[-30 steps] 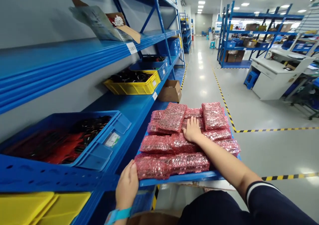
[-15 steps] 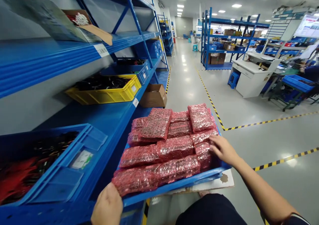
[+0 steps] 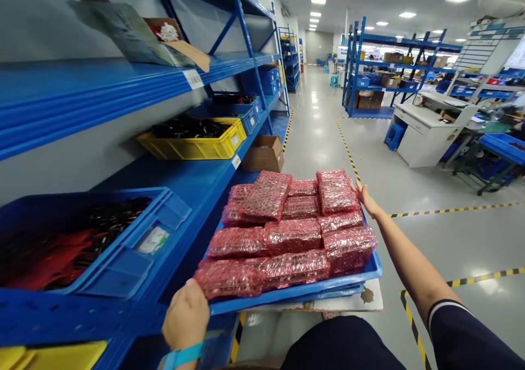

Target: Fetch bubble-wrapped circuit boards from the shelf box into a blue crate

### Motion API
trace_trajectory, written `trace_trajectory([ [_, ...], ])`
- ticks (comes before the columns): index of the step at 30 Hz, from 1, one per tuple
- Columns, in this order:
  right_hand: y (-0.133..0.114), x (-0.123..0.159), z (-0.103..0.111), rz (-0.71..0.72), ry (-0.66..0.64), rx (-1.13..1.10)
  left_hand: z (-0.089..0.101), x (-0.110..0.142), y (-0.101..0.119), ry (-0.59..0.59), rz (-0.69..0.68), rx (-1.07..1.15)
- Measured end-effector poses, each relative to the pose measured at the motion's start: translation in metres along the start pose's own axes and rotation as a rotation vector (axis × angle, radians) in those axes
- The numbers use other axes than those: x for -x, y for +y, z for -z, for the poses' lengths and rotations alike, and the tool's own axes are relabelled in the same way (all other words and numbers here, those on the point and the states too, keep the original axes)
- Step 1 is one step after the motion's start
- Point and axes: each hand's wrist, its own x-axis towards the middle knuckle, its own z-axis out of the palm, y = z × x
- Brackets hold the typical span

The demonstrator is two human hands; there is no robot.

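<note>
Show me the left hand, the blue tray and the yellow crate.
left hand (image 3: 186, 319), head view, back of the hand
blue tray (image 3: 293, 292), head view, front rim
yellow crate (image 3: 192, 148), head view, front wall

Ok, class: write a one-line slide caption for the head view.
Left hand grips a blue plastic tray of pink bubble-wrapped packs beside blue steel shelving; right hand reaches its far corner.

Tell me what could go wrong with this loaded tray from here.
The red bubble-wrapped packs are stacked above the rim of the blue plastic tray with nothing holding them, so they may slide off if it tilts. The right hand only reaches the far edge, so support looks uneven. The near corner, by the left hand, sits close to the blue steel shelf and could catch on it.
</note>
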Motion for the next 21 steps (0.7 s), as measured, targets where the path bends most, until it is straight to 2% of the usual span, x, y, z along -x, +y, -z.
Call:
trace_trajectory([
  [3,-0.005,0.006,0.008,-0.005,0.033,-0.028,0.006,0.003,0.01,-0.077,0.117,-0.001],
  [5,-0.01,0.023,0.01,0.005,0.101,-0.026,0.009,0.004,0.014,-0.097,0.147,0.01],
  [7,-0.013,0.051,0.008,0.08,0.236,0.003,0.01,0.006,0.017,-0.102,0.164,0.013],
  [9,-0.012,0.085,0.001,0.217,0.383,0.058,0.01,0.007,0.019,-0.093,0.18,0.005],
  [10,-0.01,0.102,-0.003,0.29,0.408,0.101,0.01,0.007,0.02,-0.087,0.189,0.0],
  [13,-0.004,0.137,-0.014,0.416,0.305,0.218,0.008,0.007,0.023,-0.061,0.234,-0.042],
  [15,-0.001,0.147,-0.02,0.407,0.293,0.215,0.005,0.005,0.022,-0.049,0.256,-0.074],
  [17,0.001,0.148,-0.025,0.373,0.366,0.173,0.001,0.003,0.019,-0.023,0.263,-0.084],
  [21,0.004,0.145,-0.031,0.338,0.429,0.162,-0.006,0.001,0.011,0.1,0.229,-0.006],
])
